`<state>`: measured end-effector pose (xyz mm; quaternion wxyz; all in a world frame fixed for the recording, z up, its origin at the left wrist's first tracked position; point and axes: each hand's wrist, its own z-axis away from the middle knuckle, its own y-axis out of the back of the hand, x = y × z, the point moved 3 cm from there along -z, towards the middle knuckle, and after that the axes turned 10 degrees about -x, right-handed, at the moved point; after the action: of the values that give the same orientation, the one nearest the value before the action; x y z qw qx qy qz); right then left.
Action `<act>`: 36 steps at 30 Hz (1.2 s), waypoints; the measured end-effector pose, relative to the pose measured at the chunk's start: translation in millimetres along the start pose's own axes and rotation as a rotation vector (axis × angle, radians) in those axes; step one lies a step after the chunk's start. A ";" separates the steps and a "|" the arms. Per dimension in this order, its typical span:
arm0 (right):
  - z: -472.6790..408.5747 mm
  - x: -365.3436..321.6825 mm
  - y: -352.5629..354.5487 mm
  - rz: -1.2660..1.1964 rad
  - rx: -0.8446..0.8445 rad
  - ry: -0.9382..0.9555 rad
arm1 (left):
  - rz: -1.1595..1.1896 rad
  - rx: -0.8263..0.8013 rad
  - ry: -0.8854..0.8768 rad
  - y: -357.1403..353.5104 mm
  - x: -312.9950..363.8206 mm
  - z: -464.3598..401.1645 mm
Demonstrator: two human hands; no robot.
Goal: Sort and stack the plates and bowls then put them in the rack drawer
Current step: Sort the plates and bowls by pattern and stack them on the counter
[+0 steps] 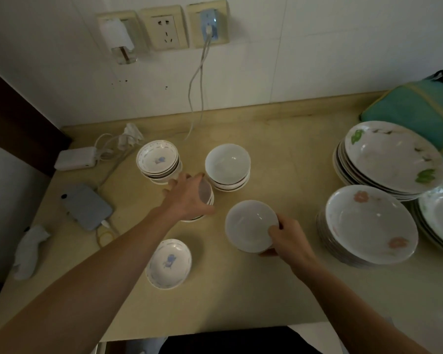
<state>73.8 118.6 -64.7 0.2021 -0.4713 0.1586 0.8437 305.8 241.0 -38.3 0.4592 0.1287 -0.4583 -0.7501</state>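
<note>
My right hand [288, 240] pinches the near rim of a plain white small bowl [249, 224], tilted just above the counter [266, 290]. My left hand [188, 198] reaches over a small stack of dishes [207, 192] and grips its top one. Behind stand a stack of blue-patterned small dishes [157, 159] and a stack of plain white bowls [227, 164]. A single blue-patterned dish [169, 263] lies near the front. At the right stand stacks of large plates: a pink-flowered stack [368, 226], a green-leafed stack [391, 157] and another [442, 215] at the edge.
A blue phone [86, 205] on a cable, a white charger block [74, 158] and crumpled tissues [28, 251] lie at the left. A teal bag [417, 108] sits at the back right. Wall sockets [164, 28] with a plugged cable are above.
</note>
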 end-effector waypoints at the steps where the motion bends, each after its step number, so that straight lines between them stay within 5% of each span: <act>1: 0.9 0.8 0.7 0.025 0.020 -0.001 | -0.012 0.014 -0.006 -0.8 1.5 -0.8; 10: 3.5 -11.2 6.9 0.559 0.281 0.109 | -0.069 0.095 -0.034 -9.0 2.8 -1.1; 16: 6.0 -22.5 10.2 0.764 0.220 0.132 | -0.049 0.113 -0.057 -13.4 -2.3 -0.9; 26: 9.9 -46.7 34.5 0.350 0.279 0.189 | 0.034 0.085 -0.111 -3.5 -9.3 3.0; 30: 4.1 -62.9 46.9 0.123 0.348 0.181 | 0.166 0.258 -0.143 16.5 -5.9 18.9; 34: -5.9 -73.7 56.1 0.166 0.390 0.146 | 0.404 0.561 -0.222 19.4 6.0 53.4; 36: -9.8 -75.4 60.3 0.242 0.392 0.113 | 0.415 0.474 -0.214 1.2 17.0 65.5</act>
<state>87.2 47.4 -0.1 0.1779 -0.4472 0.3858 0.7871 257.0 264.4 2.4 0.5087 0.0563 -0.6820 -0.5225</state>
